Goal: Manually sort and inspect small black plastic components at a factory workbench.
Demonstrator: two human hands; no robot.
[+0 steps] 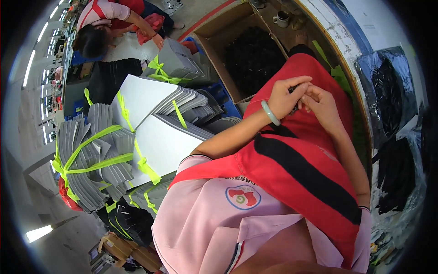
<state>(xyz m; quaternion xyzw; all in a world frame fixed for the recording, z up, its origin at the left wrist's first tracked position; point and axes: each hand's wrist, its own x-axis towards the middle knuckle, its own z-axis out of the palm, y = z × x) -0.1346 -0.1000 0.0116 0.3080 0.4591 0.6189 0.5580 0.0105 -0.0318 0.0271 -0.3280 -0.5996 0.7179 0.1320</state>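
Over my red apron [315, 150], my two hands meet above my lap. My left hand [286, 94], with a pale green bangle [270, 113] on its wrist, has its fingers closed on a small black piece [292, 89]. My right hand [322, 104] has curled fingers pressed against the left fingertips, at the same black piece. The fingers hide most of this piece, so its kind cannot be made out. Just beyond my hands stands an open cardboard box [212, 43] holding a heap of small black pieces [254, 57].
At my left are stacks of grey sheets [98, 160] tied with yellow-green strips [98, 135]. A co-worker [109, 27] bends over red material at the far left. On my right, clear plastic bags [388, 86] of black strips lie along a worn edge. A mug [281, 19] stands beyond the box.
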